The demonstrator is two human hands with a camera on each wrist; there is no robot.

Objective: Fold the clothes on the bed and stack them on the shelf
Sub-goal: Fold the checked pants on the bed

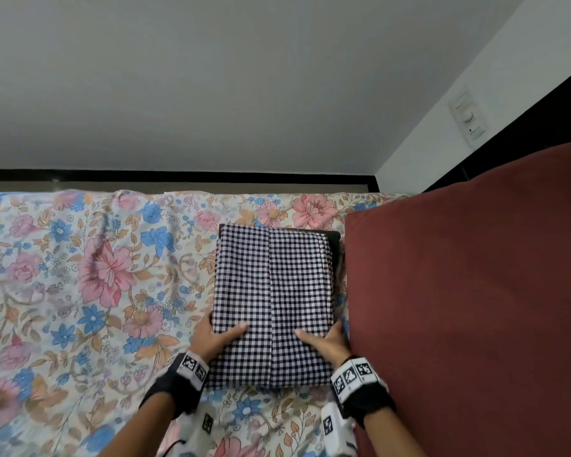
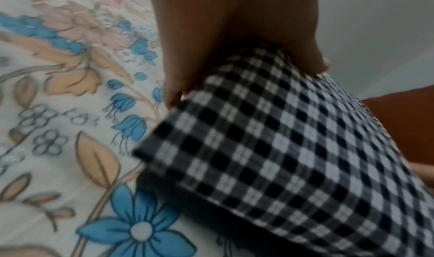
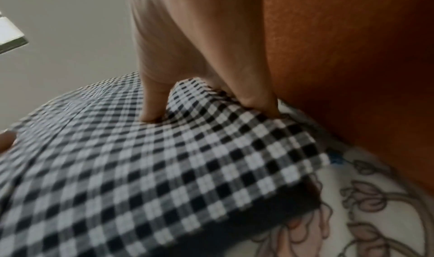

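Folded checked garment point(image 1: 271, 305) lies on the floral bed point(image 1: 80, 291), beside a red cushion point(image 1: 475, 291). Left hand point(image 1: 213, 339) and right hand point(image 1: 327, 344) each grip its near edges, thumbs on top.

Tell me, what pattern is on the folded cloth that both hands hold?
The folded cloth has a small black-and-white check, clearest in the head view.

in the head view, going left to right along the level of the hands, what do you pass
floral bedsheet → left hand → checked folded cloth → right hand → dark red cushion
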